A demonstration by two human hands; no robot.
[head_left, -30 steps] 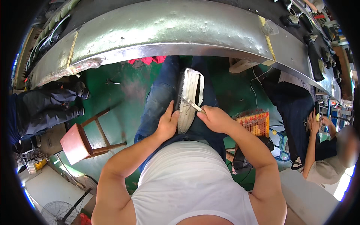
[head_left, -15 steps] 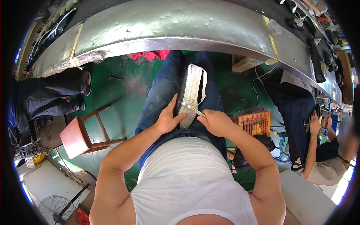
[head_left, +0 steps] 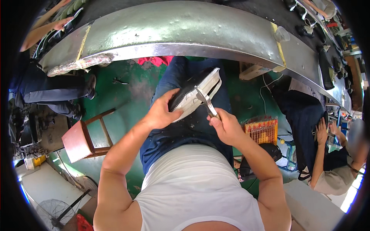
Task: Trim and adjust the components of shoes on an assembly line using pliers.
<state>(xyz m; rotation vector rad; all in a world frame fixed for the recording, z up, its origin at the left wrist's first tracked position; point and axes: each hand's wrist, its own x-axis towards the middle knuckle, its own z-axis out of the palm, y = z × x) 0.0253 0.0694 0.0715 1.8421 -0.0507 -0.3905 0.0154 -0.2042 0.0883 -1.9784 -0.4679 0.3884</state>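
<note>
A black shoe (head_left: pixel 181 99) with a whitish underside and a toothed edge lies tilted over my lap. My left hand (head_left: pixel 163 111) grips its near end, thumb over the pale underside and fingers around the black side. My right hand (head_left: pixel 225 125) is closed on the handle of a metal-headed hand tool (head_left: pixel 206 101). The tool's bright, curved head is over the shoe's underside, near its right edge. Whether the head touches the shoe I cannot tell, and its exact kind is unclear.
A metal-edged bench (head_left: pixel 173 30) curves across ahead, bearing shoes at right. A stool (head_left: pixel 79 142) lies tipped at left. Pliers-like tool (head_left: pixel 120 81) and red cloth (head_left: pixel 154 61) are on the floor. A packaged bundle (head_left: pixel 261 131) stands right. Co-workers sit at both sides.
The shoe has turned clockwise, its far end swinging right and showing more black side. My left hand has shifted left. The tool's head has moved up and right. A co-worker's hands appear at far left.
</note>
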